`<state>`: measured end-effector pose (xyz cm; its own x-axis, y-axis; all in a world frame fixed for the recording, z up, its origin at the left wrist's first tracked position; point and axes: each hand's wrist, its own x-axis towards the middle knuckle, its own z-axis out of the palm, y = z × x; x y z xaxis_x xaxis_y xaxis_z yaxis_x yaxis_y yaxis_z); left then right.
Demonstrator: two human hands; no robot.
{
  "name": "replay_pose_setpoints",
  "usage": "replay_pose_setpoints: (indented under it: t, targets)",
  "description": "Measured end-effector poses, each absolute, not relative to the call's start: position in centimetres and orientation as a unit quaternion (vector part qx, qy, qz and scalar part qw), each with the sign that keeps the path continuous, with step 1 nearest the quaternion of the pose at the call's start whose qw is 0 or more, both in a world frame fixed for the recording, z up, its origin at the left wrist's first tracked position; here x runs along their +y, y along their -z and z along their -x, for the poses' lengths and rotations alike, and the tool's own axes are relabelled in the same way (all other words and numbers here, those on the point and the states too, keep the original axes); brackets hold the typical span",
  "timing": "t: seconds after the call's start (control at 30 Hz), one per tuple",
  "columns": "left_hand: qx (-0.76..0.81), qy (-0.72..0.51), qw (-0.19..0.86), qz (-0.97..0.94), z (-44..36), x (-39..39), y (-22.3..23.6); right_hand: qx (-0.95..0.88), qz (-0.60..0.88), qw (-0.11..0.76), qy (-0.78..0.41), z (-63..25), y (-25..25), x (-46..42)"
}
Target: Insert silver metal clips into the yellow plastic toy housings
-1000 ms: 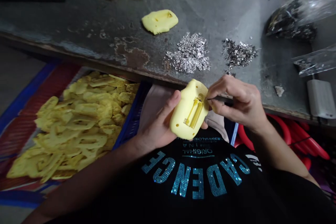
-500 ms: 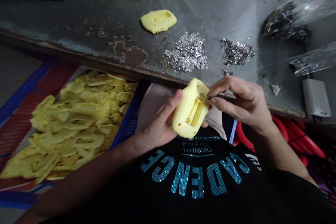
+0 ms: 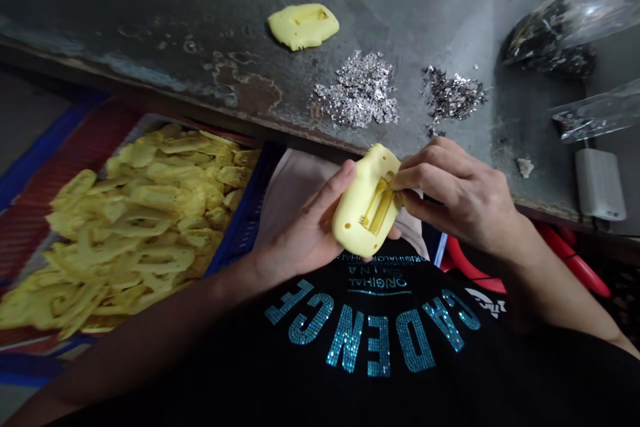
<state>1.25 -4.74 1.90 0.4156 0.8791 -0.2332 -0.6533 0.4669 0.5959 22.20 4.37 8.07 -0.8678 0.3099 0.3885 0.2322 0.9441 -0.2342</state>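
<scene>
My left hand (image 3: 313, 230) is wrapped around a yellow plastic housing (image 3: 350, 213), tilted, with its long battery compartment facing up. My right hand (image 3: 455, 193) is closed in a pinch, its fingertips pressed into the upper end of that compartment. The small metal contact piece seen in this pinch half a second ago is now hidden by the fingers. Just beyond the hands on the bench lie a heap of shiny small metal plates (image 3: 357, 90) and a smaller heap of darker metal pieces (image 3: 455, 97).
Another yellow housing (image 3: 303, 27) lies on the metal bench (image 3: 200, 7), with more along its far side. A blue-rimmed crate on the left holds many yellow parts (image 3: 155, 213). At right are clear bags of metal pieces (image 3: 550, 40) and a white box-shaped object (image 3: 600, 183).
My right fingertips have moved in from the compartment's edge and now press inside its upper end, covering the metal piece. The housing has shifted slightly in my left hand's hold.
</scene>
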Motion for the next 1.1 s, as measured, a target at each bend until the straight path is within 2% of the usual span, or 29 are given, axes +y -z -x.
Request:
replay_pose_setpoints:
  t: [0.23,0.53,0.67,0.87,1.1]
  targets:
    - [0.279,-0.485,0.807,-0.19,-1.6,-5.0,-2.0,-0.977,0.133,0.156,-0.064,-21.7,-8.9,4.0]
    - [0.253,-0.48,0.821,-0.179,-1.5,-4.7,-1.3,-0.96,0.153,0.193,-0.137,-22.0,-8.5,4.6]
    - [0.271,-0.479,0.815,-0.182,-1.6,-4.9,-1.0,-0.951,0.184,0.174,-0.18,-22.1,-8.7,4.9]
    - [0.286,-0.509,0.791,-0.182,-2.1,-5.0,-0.8,-0.955,0.202,0.132,-0.171,-21.5,-9.2,4.9]
    - [0.287,-0.508,0.793,-0.176,-1.9,-4.9,-0.4,-0.951,0.212,0.135,-0.179,-21.3,-9.0,5.0]
